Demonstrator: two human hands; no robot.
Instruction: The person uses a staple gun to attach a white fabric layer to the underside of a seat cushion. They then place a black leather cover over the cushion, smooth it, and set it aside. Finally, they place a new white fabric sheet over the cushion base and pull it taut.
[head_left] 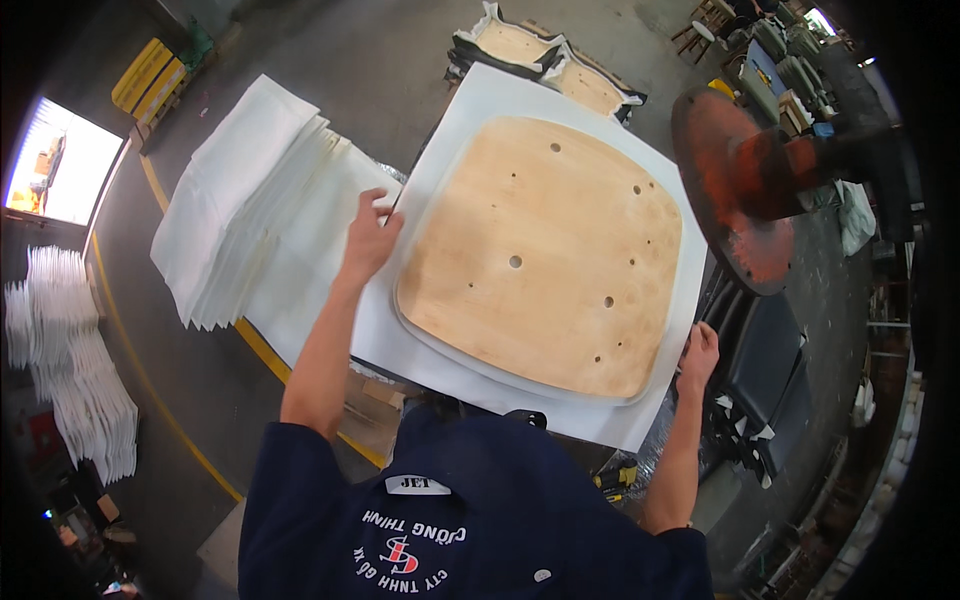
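Rounded pale plywood seat panel (545, 255) lying on white foam sheet (470, 340); left hand (368, 242) pinching sheet's left edge, right hand (699, 352) gripping its right edge; stacked white sheets (250, 200) sitting just left

We're looking straight down from one camera riding on the person's head, a wide fisheye that is bending every straight line toward a dark round rim. It's sitting close above the worktop, so the wooden seat board (545, 255) on its white sheet (480, 110) is filling the middle of the view. The person's dark blue shirt (470, 520) is crowding the lower edge, with both forearms coming up from there. Out toward the edges we're catching the concrete floor (400, 60) and a bright doorway (60, 160) at far left. There is only this one view, so no second one is sharing the scene.
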